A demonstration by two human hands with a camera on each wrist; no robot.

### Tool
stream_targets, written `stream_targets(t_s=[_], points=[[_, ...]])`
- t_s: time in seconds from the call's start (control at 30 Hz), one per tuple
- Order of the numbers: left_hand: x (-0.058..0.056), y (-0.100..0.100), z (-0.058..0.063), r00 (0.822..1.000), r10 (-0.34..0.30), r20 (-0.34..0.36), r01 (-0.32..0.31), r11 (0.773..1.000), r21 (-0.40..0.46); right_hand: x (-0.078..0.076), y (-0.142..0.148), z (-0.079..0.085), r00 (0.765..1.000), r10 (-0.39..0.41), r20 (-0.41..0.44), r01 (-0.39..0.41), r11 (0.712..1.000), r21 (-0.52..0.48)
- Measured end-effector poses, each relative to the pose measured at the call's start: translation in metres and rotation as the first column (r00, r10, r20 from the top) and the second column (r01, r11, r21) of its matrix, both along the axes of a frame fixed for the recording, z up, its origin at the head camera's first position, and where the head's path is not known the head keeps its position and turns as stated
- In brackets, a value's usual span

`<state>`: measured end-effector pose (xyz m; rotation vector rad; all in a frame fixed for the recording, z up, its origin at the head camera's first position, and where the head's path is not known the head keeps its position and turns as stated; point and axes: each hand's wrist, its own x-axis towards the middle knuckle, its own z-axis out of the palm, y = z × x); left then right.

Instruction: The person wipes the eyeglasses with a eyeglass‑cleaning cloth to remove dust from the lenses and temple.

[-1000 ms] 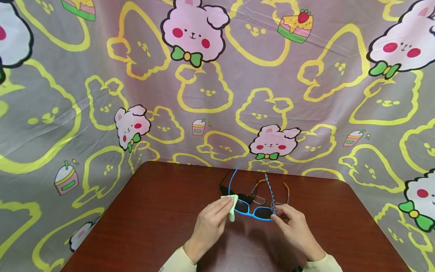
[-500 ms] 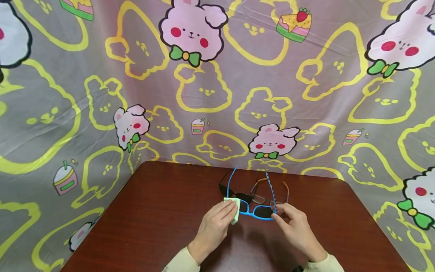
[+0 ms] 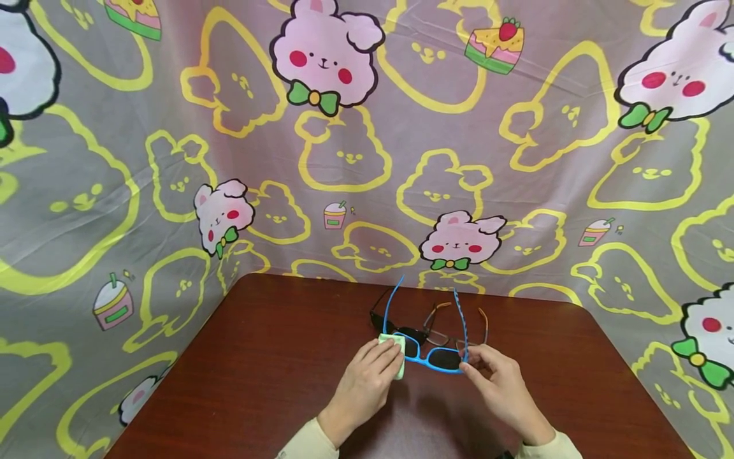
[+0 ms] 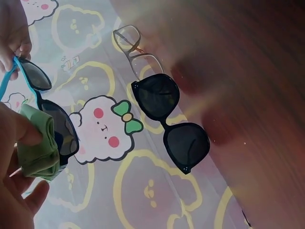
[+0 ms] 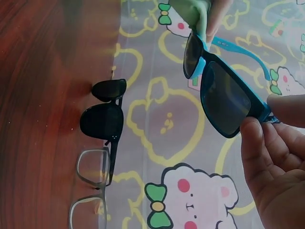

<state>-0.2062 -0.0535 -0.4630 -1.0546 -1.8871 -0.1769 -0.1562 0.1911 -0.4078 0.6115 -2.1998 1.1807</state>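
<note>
Blue-framed sunglasses (image 3: 444, 359) with dark lenses are held up over the table, temples unfolded and pointing away from me. My right hand (image 3: 497, 379) pinches their right front corner by the hinge, thumb and fingertips on the frame, as the right wrist view shows. At the other end, my left hand (image 3: 364, 379) grips a folded light green cloth (image 4: 38, 148) round the left lens and rim. Part of that lens (image 4: 59, 126) shows beside the cloth in the left wrist view; the rest is covered. The right lens (image 5: 226, 98) is uncovered.
Black sunglasses (image 4: 159, 98) lie on the brown table (image 3: 258, 357) behind the blue pair. Beside them are clear-lensed glasses (image 5: 93, 167) with orange-brown temple tips. A cartoon-printed fabric (image 3: 350, 210) hangs round the table's back and sides.
My left hand has shifted slightly right, bringing the cloth from the outer rim farther over the left lens. The blue sunglasses have tilted a little; my right hand keeps its pinch.
</note>
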Motion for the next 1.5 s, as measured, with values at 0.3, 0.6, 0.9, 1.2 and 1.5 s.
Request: stream_targets(t_s=[0.3,0.6,0.9,1.2,1.5], points=[[0.001,0.002,-0.001,0.997,0.074,-0.003,-0.074,0.995,-0.064,-0.01,0.009,-0.018,0.999,0.031,-0.022,-0.031,1.0,-0.001],[0.004,0.005,0.0,0.993,0.118,0.027,-0.116,0.992,-0.039,-0.016,0.018,-0.027,0.995,0.09,-0.032,-0.09,0.996,0.003],[0.008,0.009,0.006,0.997,0.073,0.027,-0.073,0.997,-0.018,-0.018,0.018,-0.029,0.991,0.117,-0.064,-0.122,0.99,-0.066],[0.013,0.014,0.005,0.996,0.063,0.06,-0.062,0.998,-0.014,-0.018,0.016,-0.03,0.988,0.128,-0.083,-0.134,0.988,-0.077],[0.009,0.01,0.0,0.992,0.123,0.001,-0.123,0.992,-0.035,-0.012,0.012,-0.02,0.992,0.084,-0.09,-0.085,0.996,-0.007]])
